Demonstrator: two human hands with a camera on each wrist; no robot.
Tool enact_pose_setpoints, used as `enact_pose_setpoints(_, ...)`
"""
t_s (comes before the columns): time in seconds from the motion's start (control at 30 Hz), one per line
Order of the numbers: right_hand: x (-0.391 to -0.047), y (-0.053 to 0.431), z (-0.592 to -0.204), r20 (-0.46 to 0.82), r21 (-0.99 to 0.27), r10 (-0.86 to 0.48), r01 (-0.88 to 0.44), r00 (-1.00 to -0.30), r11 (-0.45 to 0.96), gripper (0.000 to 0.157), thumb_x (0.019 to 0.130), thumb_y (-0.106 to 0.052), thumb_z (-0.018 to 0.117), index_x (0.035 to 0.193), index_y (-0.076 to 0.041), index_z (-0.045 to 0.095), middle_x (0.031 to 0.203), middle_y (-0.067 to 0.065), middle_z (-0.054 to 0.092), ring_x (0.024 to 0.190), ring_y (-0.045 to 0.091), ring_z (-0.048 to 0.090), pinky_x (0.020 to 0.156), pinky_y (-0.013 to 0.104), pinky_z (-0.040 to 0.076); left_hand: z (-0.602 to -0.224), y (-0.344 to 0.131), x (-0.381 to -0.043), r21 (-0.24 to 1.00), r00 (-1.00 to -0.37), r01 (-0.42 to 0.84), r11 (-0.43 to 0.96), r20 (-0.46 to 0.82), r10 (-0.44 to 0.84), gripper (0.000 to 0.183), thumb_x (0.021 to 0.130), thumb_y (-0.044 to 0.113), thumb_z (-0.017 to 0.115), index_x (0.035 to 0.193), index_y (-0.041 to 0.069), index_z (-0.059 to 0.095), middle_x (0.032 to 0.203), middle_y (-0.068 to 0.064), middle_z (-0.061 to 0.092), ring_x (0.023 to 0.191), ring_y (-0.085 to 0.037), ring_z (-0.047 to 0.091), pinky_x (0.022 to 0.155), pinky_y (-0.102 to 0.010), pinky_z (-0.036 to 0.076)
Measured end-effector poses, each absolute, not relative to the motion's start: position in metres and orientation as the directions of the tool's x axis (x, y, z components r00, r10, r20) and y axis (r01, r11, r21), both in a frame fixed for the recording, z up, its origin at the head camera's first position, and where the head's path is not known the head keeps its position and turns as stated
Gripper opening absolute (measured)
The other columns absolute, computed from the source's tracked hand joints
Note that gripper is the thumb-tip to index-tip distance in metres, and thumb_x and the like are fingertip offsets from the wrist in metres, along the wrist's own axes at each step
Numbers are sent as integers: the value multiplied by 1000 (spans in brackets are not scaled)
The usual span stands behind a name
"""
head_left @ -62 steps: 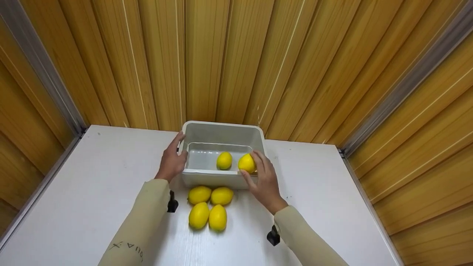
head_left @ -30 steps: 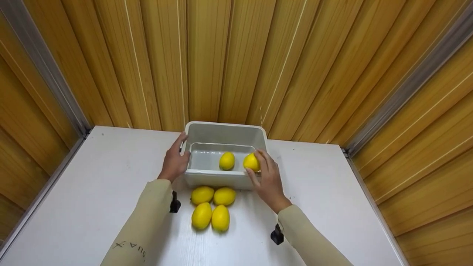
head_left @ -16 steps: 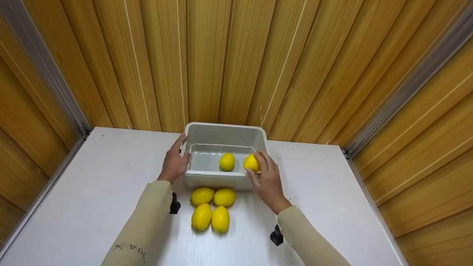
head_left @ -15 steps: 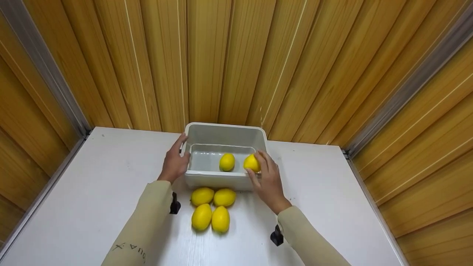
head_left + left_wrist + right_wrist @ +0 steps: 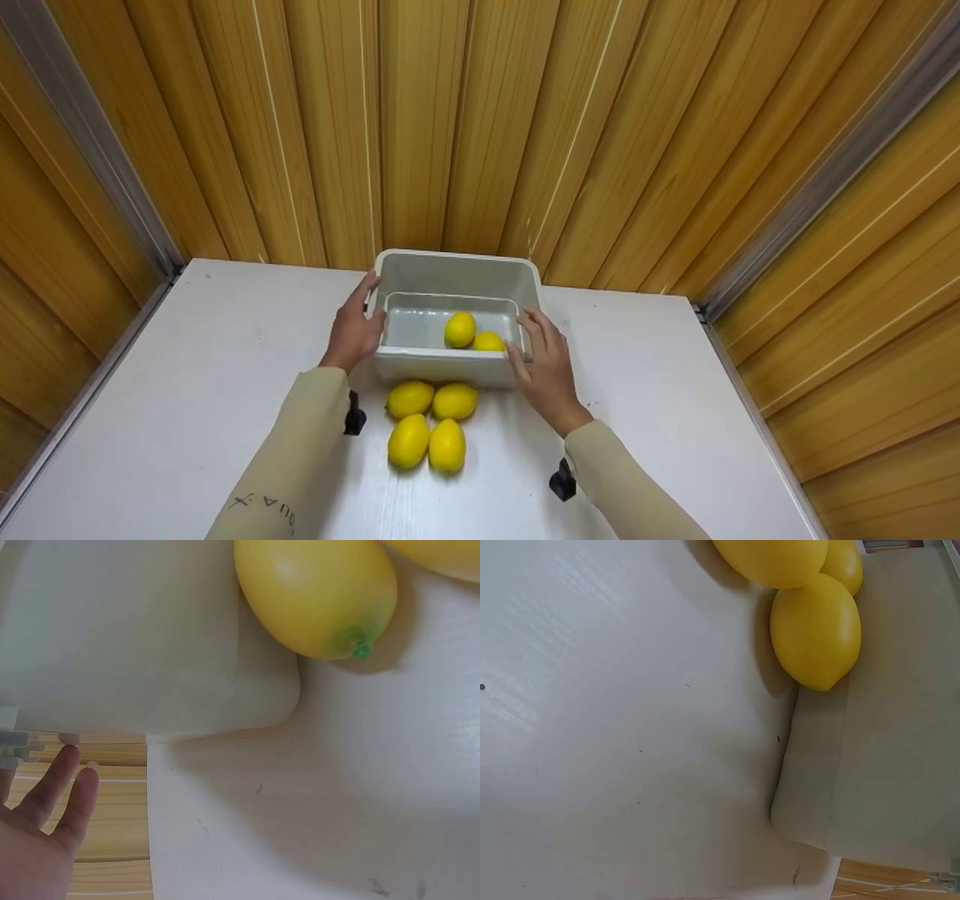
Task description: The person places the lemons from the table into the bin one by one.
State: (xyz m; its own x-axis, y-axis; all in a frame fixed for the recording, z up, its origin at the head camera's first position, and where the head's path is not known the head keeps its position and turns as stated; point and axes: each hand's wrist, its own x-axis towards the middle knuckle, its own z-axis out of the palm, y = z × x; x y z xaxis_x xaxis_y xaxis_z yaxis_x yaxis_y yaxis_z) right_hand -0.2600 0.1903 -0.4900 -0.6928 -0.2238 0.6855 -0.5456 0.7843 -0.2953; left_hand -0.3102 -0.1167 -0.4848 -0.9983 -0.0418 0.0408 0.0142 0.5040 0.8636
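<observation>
A pale grey plastic bin [image 5: 442, 366] stands at the back of the white table. Inside it lie two yellow lemons, one whole in view [image 5: 460, 330] and a second lemon [image 5: 489, 342] partly hidden by the front rim. My left hand [image 5: 352, 328] holds the bin's left side, its thumb over the rim; the left wrist view shows spread fingers [image 5: 80, 802] under the rim. With fingers parted and nothing between them, my right hand [image 5: 547, 367] is over the bin's right front corner, beside the second lemon.
Several lemons are grouped on the table [image 5: 637, 390] before the bin, among them a near lemon [image 5: 409, 442] and a lemon [image 5: 815, 631] against its front wall. Behind rises a wood-patterned panel wall [image 5: 412, 135], with grey metal posts [image 5: 112, 142] at the corners.
My right hand has let go of its lemon, which has dropped to the bin floor and lies to the left, beside the other one. The left hand has stayed at the bin.
</observation>
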Motion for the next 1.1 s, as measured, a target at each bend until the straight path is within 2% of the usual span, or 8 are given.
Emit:
enact_pose_setpoints(0.27, -257, 190, -494, 731, -268, -225, -574, -644, 774, 37, 90, -21, 66, 124, -7, 57, 131, 12, 55, 118, 24, 54, 96, 40, 44, -486, -117, -310, 871, -999, -12, 491, 14, -50, 61, 99, 18, 50, 153, 28, 24, 163, 3, 19, 150, -25, 20, 121, -50, 22)
enact_pose_setpoints(0.7, -243, 187, -488, 778, -246, -245, -639, -578, 729, 32, 88, -17, 66, 117, -4, 60, 124, 8, 58, 113, 19, 55, 100, 25, 40, -484, -114, -312, 872, -998, -4, 490, 28, -58, 63, 98, 15, 50, 154, 28, 23, 161, 3, 24, 150, -24, 20, 121, -49, 22)
enact_pose_setpoints(0.93, -234, 182, -492, 794, -226, -295, -708, -531, 669, 33, 85, -12, 69, 116, -4, 61, 121, 7, 60, 113, 18, 56, 108, 18, 39, -484, -114, -312, 865, -998, 4, 501, 38, -58, 61, 98, 16, 49, 153, 27, 25, 162, 3, 21, 150, -23, 20, 122, -47, 22)
enact_pose_setpoints(1.1, -225, 175, -500, 781, -221, -346, -749, -520, 625, 29, 88, -15, 66, 115, -5, 61, 119, 5, 61, 112, 16, 58, 109, 17, 39, -484, -116, -311, 867, -998, 3, 499, 33, -52, 60, 98, 17, 48, 153, 26, 26, 163, 3, 19, 150, -24, 20, 121, -49, 22)
